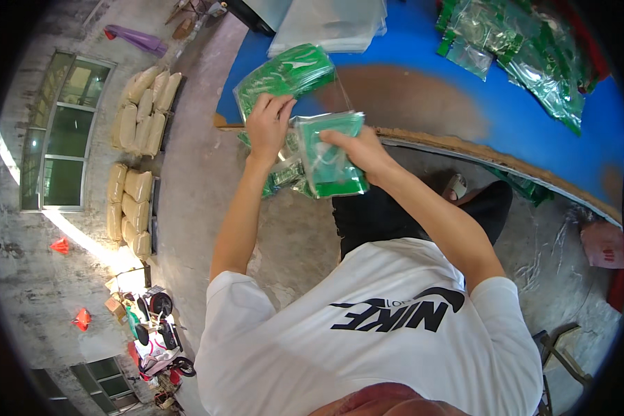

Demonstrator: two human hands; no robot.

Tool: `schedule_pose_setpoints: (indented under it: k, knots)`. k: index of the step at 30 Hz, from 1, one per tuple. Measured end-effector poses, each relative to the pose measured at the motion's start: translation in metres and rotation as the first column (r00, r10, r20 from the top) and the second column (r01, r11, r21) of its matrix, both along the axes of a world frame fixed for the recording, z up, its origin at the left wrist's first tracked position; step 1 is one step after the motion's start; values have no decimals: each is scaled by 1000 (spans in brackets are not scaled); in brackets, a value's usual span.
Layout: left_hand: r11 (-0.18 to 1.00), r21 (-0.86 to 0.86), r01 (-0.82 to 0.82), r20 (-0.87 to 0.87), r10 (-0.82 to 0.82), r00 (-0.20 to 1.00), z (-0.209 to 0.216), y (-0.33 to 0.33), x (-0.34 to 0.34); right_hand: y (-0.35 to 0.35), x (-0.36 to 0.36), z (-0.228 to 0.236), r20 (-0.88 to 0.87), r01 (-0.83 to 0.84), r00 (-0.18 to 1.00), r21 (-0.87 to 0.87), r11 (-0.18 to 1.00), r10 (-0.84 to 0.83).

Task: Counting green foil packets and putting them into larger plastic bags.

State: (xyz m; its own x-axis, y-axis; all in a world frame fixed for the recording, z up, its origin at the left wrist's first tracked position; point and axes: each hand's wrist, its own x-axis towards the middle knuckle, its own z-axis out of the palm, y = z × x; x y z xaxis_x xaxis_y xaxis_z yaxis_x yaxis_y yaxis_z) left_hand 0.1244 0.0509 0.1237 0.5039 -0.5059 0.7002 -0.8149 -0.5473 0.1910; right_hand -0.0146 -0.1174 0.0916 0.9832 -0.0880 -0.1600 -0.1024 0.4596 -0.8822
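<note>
My right hand (362,150) is closed on a small stack of green and clear plastic bags (331,161), its thumb lying across the top one. My left hand (268,127) has its fingers curled and pressed together at the near edge of a pile of green plastic bags (284,75) on the table. How many bags its fingertips pinch cannot be made out. Below the table edge, between my forearms, more green and clear bags (284,175) show, partly covered by the stack in my right hand.
The blue table (423,52) has a worn brown patch and a rough near edge. Clear plastic sheets (329,24) lie at its far side. A heap of green bags (534,66) covers its right end. Filled sacks (142,111) and a scooter (158,326) stand along the left wall.
</note>
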Motion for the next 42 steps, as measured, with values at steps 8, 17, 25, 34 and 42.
schedule_pose_setpoints:
  k: [8,17,25,34,42]
  knots:
    - [994,-105,26,-283,-55,958,41,-46,-9,-6,61,0,-139,-5,989,259,966,42]
    - [985,-22,174,-192,-175,966,58,-120,-52,-52,73,22,-34,-143,990,-159,977,140]
    - [949,-232,213,-335,-284,898,57,-147,-75,-64,77,-17,107,-72,991,-59,996,78]
    - [867,-367,337,-302,-454,839,37,-222,-117,-111,-1,-53,372,16,876,614,789,-307]
    - [994,-103,24,-924,-105,368,-16,-88,65,-147,-5,17,-50,-30,997,500,866,63]
